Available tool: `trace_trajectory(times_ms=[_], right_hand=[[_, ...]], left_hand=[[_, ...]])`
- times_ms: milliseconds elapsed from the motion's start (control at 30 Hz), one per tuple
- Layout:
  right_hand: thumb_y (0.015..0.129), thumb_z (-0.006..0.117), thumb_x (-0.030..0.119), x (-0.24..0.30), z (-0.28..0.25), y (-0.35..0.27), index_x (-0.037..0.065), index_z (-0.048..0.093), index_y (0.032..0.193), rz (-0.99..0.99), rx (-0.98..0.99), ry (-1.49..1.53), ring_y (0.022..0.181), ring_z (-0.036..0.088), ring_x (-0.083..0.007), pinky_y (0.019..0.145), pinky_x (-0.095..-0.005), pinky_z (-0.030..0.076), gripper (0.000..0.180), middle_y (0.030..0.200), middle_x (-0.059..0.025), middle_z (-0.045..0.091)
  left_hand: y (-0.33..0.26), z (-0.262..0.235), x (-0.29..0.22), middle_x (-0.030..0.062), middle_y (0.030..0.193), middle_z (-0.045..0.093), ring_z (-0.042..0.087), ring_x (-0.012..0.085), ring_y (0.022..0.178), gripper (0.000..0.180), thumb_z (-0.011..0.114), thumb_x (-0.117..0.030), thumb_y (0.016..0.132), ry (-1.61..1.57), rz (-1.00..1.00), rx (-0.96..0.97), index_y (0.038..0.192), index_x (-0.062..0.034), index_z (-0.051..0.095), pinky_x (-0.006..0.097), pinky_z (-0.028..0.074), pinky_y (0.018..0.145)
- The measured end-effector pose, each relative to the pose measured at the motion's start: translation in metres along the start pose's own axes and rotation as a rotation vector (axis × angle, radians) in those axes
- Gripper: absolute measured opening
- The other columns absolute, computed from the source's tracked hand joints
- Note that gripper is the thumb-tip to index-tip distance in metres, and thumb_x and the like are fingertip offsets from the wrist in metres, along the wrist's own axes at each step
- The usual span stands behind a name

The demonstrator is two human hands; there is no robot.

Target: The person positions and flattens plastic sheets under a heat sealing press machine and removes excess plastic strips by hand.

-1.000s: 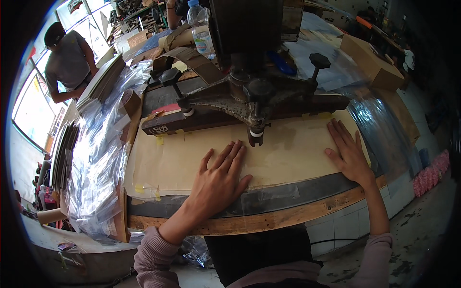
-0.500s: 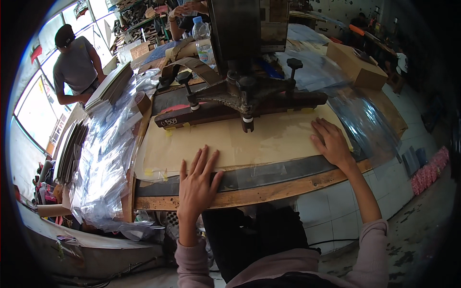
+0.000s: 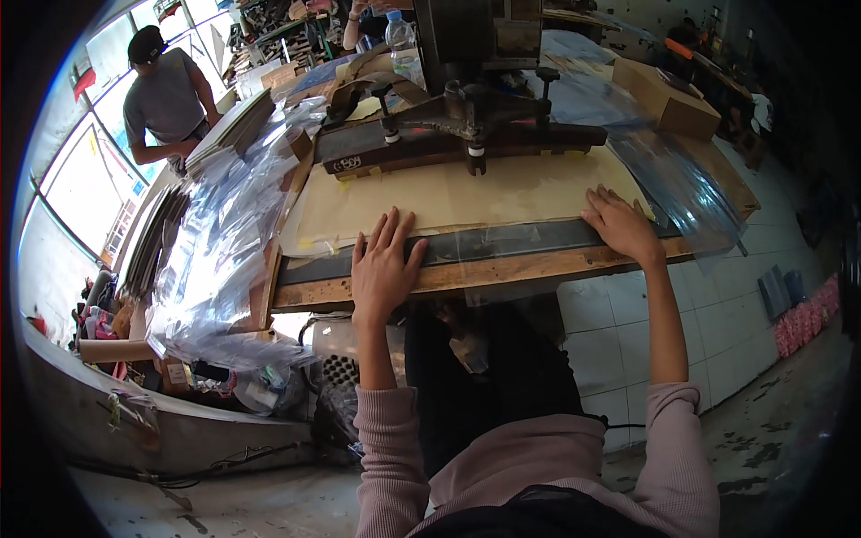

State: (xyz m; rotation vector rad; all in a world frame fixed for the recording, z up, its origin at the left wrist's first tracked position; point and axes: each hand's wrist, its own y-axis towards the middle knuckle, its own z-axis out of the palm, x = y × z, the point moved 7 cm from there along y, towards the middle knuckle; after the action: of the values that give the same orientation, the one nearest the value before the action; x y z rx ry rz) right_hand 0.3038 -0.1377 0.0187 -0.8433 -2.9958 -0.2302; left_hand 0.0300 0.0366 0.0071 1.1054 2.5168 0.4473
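Note:
A cream-coloured sheet (image 3: 502, 199) lies on a black mat (image 3: 489, 244) on the table, bits of yellow tape along its edges. My left hand (image 3: 384, 267) is spread flat over its front edge, fingertips on the sheet and palm over the mat. At the sheet's right end rests my right hand (image 3: 622, 228), its fingers stretched out and slightly apart. Neither hand holds anything. A dark metal press head (image 3: 466, 112) with black knobs stands over the sheet, its long bar (image 3: 475, 148) running across the sheet's far part.
Clear plastic sheets (image 3: 215, 242) cover the table's left side, more plastic (image 3: 686, 188) the right. A cardboard box (image 3: 664, 97) stands at the back right, a plastic bottle (image 3: 401, 40) behind the press. A person (image 3: 170, 99) stands at the far left. The wooden edge (image 3: 484, 269) faces me.
The view has tilted down, so the table and press sit higher in the picture. Both hands stay flat at the sheet's front and right end.

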Motion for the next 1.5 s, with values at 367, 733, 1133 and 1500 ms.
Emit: trace_trajectory(times_ms=[367, 733, 1133, 1500], right_hand=[[0.090, 0.035, 0.051, 0.013, 0.017, -0.038, 0.017, 0.042, 0.130, 0.018, -0.269, 0.106, 0.129, 0.032, -0.0251, 0.105, -0.0517, 0.021, 0.053, 0.137, -0.0062, 0.039], [0.090, 0.038, 0.049, 0.008, 0.018, -0.037, 0.018, 0.045, 0.129, 0.050, -0.304, 0.090, 0.128, 0.033, -0.0235, 0.106, -0.0492, 0.021, 0.050, 0.136, -0.0044, 0.040], [0.088, 0.040, 0.050, 0.007, 0.021, -0.035, 0.019, 0.047, 0.127, 0.043, -0.357, 0.065, 0.127, 0.036, -0.0227, 0.105, -0.0503, 0.024, 0.050, 0.135, -0.0038, 0.043], [0.089, 0.040, 0.049, 0.009, 0.017, -0.038, 0.020, 0.047, 0.127, 0.063, -0.352, 0.095, 0.127, 0.035, -0.0224, 0.106, -0.0486, 0.021, 0.048, 0.135, -0.0025, 0.042]], left_hand=[[-0.007, 0.000, 0.007, 0.0062, 0.134, 0.043, 0.036, 0.0201, 0.126, 0.044, 0.045, -0.039, 0.089, -0.058, -0.036, -0.029, 0.123, -0.0135, 0.049, 0.041, 0.022, 0.107], [-0.004, -0.004, 0.007, 0.0053, 0.126, 0.051, 0.043, 0.0212, 0.121, 0.036, 0.048, -0.034, 0.088, -0.112, -0.057, -0.113, 0.116, -0.0129, 0.055, 0.040, 0.027, 0.104], [-0.003, -0.006, 0.006, 0.0063, 0.122, 0.054, 0.047, 0.0228, 0.117, 0.032, 0.050, -0.031, 0.087, -0.122, -0.045, -0.140, 0.111, -0.0100, 0.057, 0.039, 0.030, 0.101], [-0.004, -0.004, 0.008, 0.0055, 0.122, 0.054, 0.047, 0.0217, 0.117, 0.033, 0.049, -0.032, 0.088, -0.132, -0.067, -0.128, 0.111, -0.0102, 0.057, 0.039, 0.028, 0.103]])
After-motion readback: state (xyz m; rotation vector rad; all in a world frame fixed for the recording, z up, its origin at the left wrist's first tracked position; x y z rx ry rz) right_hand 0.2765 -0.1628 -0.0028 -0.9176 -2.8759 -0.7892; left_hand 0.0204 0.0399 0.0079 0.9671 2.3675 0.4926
